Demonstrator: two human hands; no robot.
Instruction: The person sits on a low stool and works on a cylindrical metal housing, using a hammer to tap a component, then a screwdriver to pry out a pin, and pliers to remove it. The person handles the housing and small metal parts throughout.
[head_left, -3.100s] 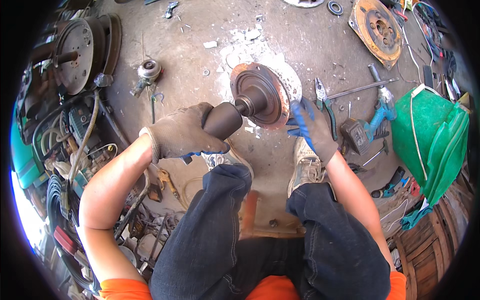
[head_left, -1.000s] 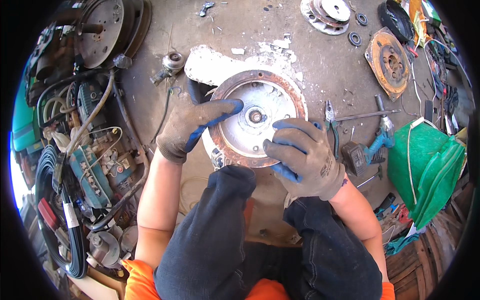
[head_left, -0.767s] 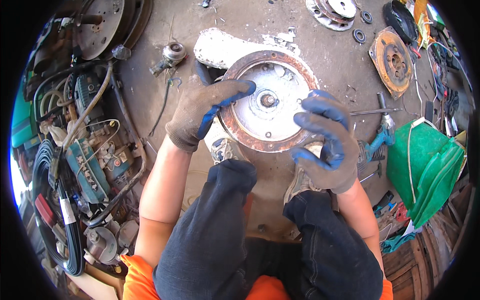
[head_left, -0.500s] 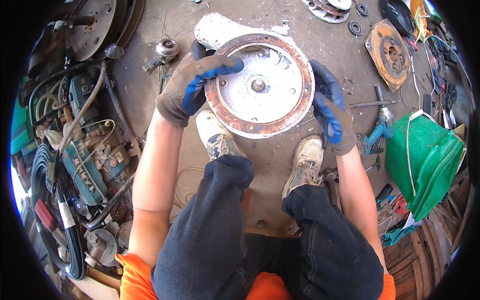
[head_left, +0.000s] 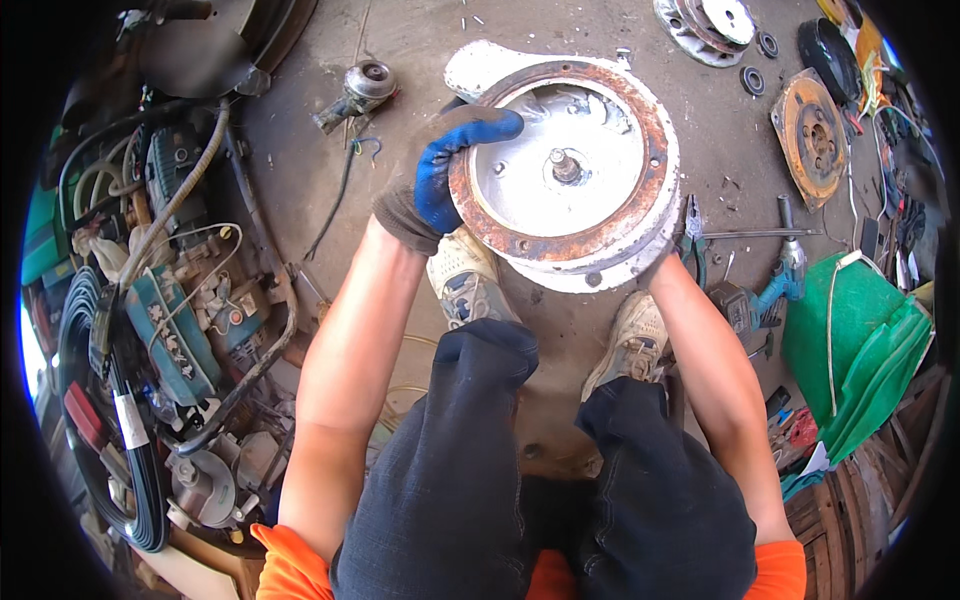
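Observation:
A round metal housing [head_left: 520,215], painted white with a rusty flange ring, is tilted up above the floor between my feet. A threaded stud [head_left: 565,168] stands at the centre of its hollow, and a white arm sticks out at its upper left. My left hand [head_left: 440,175], in a brown and blue work glove, is closed around the left rim, thumb over the flange. My right hand [head_left: 655,266] reaches under the lower right side of the housing; its fingers are hidden behind it.
An angle-grinder-like tool head [head_left: 368,84] lies at the upper left. Pliers [head_left: 693,238], a blue cordless tool [head_left: 778,275] and a rusty square plate [head_left: 812,140] lie to the right, near a green bag [head_left: 850,340]. Cables and machine parts [head_left: 175,340] crowd the left.
My right hand has gone from beside the housing's right rim to beneath it. The housing is tilted more, showing its lower side wall. My left hand keeps its grip.

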